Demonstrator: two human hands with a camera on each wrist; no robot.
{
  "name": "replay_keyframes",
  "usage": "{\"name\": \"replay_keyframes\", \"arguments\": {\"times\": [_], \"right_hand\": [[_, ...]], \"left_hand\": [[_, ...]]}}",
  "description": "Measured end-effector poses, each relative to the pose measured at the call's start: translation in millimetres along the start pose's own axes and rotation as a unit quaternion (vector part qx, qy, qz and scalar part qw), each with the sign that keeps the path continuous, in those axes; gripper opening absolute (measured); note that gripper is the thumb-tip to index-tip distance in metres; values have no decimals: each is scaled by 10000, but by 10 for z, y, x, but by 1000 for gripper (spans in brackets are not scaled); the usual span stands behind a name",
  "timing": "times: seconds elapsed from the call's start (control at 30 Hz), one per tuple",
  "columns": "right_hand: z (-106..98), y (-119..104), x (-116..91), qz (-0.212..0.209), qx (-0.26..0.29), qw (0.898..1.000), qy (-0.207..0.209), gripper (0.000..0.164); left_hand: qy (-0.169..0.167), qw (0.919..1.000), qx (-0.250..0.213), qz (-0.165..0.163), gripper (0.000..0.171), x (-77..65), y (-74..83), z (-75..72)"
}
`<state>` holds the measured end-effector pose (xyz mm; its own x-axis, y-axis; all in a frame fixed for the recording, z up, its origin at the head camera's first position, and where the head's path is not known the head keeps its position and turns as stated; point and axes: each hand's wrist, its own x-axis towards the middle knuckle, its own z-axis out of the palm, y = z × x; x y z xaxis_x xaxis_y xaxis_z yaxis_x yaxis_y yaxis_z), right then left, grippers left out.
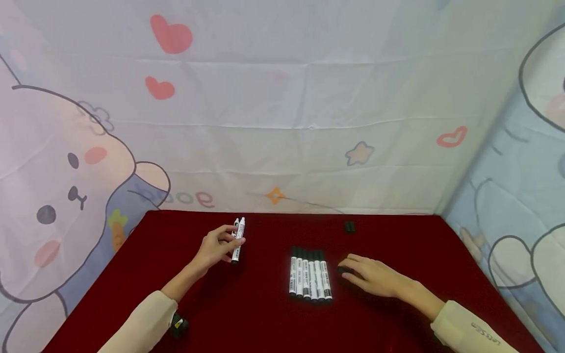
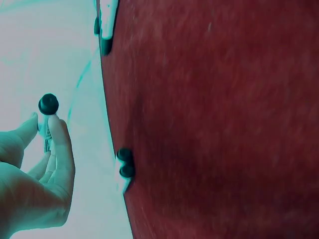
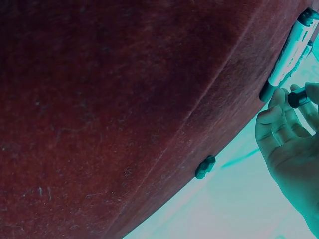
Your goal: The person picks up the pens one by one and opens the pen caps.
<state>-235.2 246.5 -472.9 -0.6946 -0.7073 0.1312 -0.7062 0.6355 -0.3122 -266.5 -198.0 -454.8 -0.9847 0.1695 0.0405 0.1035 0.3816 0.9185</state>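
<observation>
In the head view my left hand (image 1: 216,249) pinches a white marker (image 1: 236,253) between thumb and fingers, its black end toward me and its white tip pointing away. Two more markers (image 2: 125,171) lie side by side on the cloth near that hand in the left wrist view. My right hand (image 1: 375,277) holds a small black cap (image 3: 298,97) between thumb and fingertips, just right of a row of white markers (image 1: 306,279) with black caps. A pair of loose black caps (image 1: 349,226) lies together farther back.
A dark red cloth (image 1: 260,314) covers the table. Behind it and at the sides hangs a pale curtain (image 1: 273,103) with cartoon prints. A dark object with a yellow mark (image 1: 178,324) shows beside the left sleeve.
</observation>
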Motion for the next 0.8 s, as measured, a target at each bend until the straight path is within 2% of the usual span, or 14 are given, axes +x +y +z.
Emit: {"name": "replay_keyframes", "arguments": {"times": [0.17, 0.3, 0.6, 0.7, 0.8], "right_hand": [[10, 0, 34, -26, 39, 10000, -13, 34], [18, -2, 58, -20, 37, 10000, -11, 33], [49, -12, 79, -85, 13, 9999, 123, 31], [58, -7, 89, -127, 34, 9998, 129, 32], [47, 5, 94, -104, 45, 9999, 117, 32]], "left_hand": [[405, 9990, 178, -114, 52, 133, -107, -124], [644, 9971, 356, -214, 49, 258, -213, -161], [861, 9890, 1194, -131, 46, 564, -474, -240], [938, 9869, 1291, -242, 45, 627, -543, -280], [873, 9879, 1237, -344, 47, 666, -588, -301]]}}
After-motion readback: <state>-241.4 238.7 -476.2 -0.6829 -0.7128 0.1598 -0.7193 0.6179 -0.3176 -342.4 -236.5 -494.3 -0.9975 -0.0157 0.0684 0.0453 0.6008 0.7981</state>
